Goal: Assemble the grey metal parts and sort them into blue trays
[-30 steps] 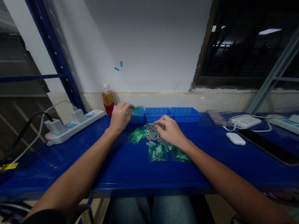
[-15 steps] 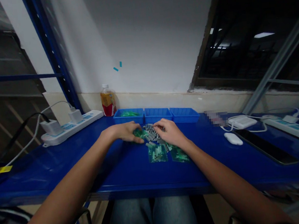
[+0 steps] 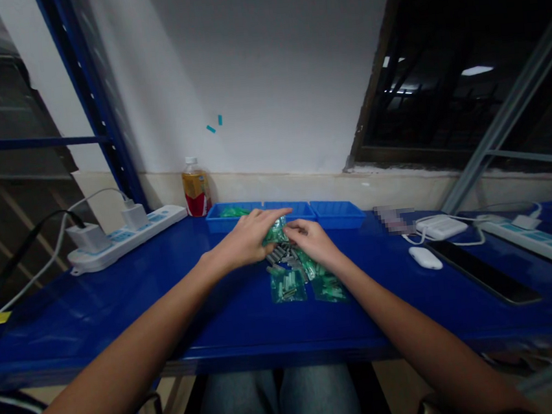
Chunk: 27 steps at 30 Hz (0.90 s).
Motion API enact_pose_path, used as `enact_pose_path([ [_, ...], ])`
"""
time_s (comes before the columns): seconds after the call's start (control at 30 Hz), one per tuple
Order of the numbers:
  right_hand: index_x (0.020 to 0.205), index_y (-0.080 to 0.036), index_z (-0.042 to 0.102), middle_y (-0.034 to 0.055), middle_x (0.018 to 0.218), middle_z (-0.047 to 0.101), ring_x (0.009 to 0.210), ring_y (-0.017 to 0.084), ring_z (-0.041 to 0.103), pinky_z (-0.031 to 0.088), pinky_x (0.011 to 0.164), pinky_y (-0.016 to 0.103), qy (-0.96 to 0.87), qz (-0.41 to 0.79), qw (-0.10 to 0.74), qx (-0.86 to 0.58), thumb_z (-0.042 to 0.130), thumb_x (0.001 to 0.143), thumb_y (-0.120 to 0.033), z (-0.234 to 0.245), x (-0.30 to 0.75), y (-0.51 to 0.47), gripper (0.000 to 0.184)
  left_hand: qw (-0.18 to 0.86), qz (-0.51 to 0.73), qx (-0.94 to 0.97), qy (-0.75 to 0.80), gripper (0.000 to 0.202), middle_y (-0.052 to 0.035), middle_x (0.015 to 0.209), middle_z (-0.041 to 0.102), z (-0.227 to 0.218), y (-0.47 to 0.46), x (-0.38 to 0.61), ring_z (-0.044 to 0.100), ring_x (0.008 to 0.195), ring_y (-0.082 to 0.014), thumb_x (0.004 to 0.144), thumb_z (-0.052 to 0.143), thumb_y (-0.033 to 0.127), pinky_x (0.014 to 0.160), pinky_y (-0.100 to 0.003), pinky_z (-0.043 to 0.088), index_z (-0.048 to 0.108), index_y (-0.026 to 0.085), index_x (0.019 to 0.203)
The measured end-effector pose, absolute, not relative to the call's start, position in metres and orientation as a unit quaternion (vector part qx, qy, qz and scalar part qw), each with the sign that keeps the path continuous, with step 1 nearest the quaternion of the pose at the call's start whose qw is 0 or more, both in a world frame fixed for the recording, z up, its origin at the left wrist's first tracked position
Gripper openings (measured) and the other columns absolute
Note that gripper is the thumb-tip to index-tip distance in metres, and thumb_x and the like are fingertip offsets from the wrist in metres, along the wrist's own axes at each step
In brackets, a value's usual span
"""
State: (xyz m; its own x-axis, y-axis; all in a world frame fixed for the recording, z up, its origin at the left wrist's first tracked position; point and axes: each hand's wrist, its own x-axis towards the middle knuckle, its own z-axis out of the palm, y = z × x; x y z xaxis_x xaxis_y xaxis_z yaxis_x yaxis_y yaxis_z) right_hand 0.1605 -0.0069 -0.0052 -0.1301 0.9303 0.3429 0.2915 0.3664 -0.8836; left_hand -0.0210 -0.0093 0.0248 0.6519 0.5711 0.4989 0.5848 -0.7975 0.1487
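Note:
My left hand holds a small green plastic bag between its thumb and outstretched fingers, above the table. My right hand is closed, its fingertips pinched at the right edge of that bag. What the right fingertips grip is too small to make out. Below both hands lies a pile of small silvery metal cylinders. Nearer me, a clear green bag with several cylinders inside lies flat. Another green bag rests to its right, partly beside my right wrist.
Three joined blue trays stand behind my hands; the left one holds green bags. A bottle and a power strip are on the left. A phone, a white earphone case and cables lie right.
My left hand has risen from the pile and moved right, bringing a green bag up to my right hand. My right fingertips have come from the cylinders to the bag's edge.

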Motion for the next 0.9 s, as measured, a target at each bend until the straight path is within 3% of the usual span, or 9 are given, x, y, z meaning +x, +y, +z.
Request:
enact_pose_path([
  [0.1,0.07,-0.016,0.058,-0.0033,0.056,0.053,0.052,0.011,0.047,0.035,0.052,0.023,-0.624,0.395,0.506,-0.445,0.061,0.064,-0.033,-0.004,0.163,-0.004,0.017,0.011,-0.282,-0.915,-0.29,0.07,-0.0068,0.134,0.046,0.021,-0.013,-0.014,0.04,0.118,-0.0284,0.073,0.055,0.013,0.094,-0.042,0.035,0.032,0.03,0.137],
  [0.23,0.065,-0.018,0.055,-0.0039,0.054,0.05,0.051,0.01,0.044,0.033,0.049,0.022,-0.609,0.392,0.54,-0.429,0.063,0.062,-0.036,-0.002,0.166,-0.003,0.02,-0.07,-0.381,-0.865,-0.319,0.064,-0.0132,0.133,0.044,0.015,0.001,-0.015,0.044,0.116,-0.0276,0.074,0.06,0.024,0.092,-0.041,0.038,0.037,0.021,0.133],
  [0.37,0.066,-0.018,0.054,-0.0036,0.055,0.05,0.052,0.01,0.043,0.034,0.049,0.022,-0.6,0.385,0.56,-0.422,0.063,0.062,-0.041,-0.004,0.171,0.002,0.025,-0.31,-0.451,-0.745,-0.382,0.04,-0.0092,0.092,0.062,0.007,0.019,-0.018,0.059,0.081,-0.0185,0.075,0.056,0.03,0.07,-0.031,0.046,0.052,0.013,0.11],
  [0.43,0.067,-0.018,0.055,-0.0035,0.056,0.05,0.052,0.011,0.044,0.034,0.049,0.022,-0.597,0.385,0.563,-0.424,0.064,0.061,-0.041,-0.007,0.173,0.005,0.025,-0.403,-0.454,-0.698,-0.379,0.034,-0.0035,0.072,0.061,0.004,0.023,-0.018,0.057,0.065,-0.0141,0.071,0.06,0.03,0.063,-0.027,0.045,0.055,0.013,0.1],
  [0.5,0.067,-0.018,0.055,-0.0037,0.055,0.05,0.051,0.01,0.043,0.034,0.049,0.022,-0.595,0.385,0.563,-0.424,0.064,0.062,-0.041,-0.011,0.175,0.009,0.025,-0.435,-0.454,-0.682,-0.374,0.03,-0.0006,0.066,0.059,0.002,0.024,-0.017,0.054,0.059,-0.0117,0.066,0.065,0.03,0.06,-0.026,0.042,0.056,0.015,0.09],
  [0.67,0.067,-0.018,0.057,-0.0031,0.057,0.052,0.053,0.011,0.046,0.035,0.051,0.023,-0.593,0.373,0.569,-0.431,0.067,0.06,-0.043,-0.013,0.175,0.011,0.028,-0.382,-0.426,-0.732,-0.371,0.018,0.0015,0.06,0.053,0.0,0.02,-0.013,0.049,0.056,-0.0102,0.066,0.063,0.031,0.056,-0.024,0.038,0.053,0.016,0.068],
  [0.77,0.069,-0.017,0.06,0.0001,0.064,0.057,0.058,0.012,0.049,0.037,0.051,0.023,-0.557,0.375,0.598,-0.438,0.064,0.064,-0.05,-0.008,0.173,0.008,0.033,-0.257,-0.465,-0.759,-0.375,0.013,0.0013,0.063,0.051,0.005,0.013,-0.012,0.046,0.057,-0.0107,0.073,0.056,0.03,0.055,-0.023,0.037,0.054,0.017,0.075],
  [0.9,0.069,-0.016,0.06,0.003,0.063,0.058,0.053,0.012,0.051,0.038,0.048,0.023,-0.464,0.511,0.594,-0.413,0.06,0.069,-0.056,0.001,0.175,0.002,0.039,-0.058,-0.493,-0.802,-0.333,0.009,0.0005,0.067,0.048,0.012,-0.002,-0.012,0.047,0.063,-0.0124,0.078,0.051,0.019,0.062,-0.025,0.04,0.058,0.018,0.083],
])
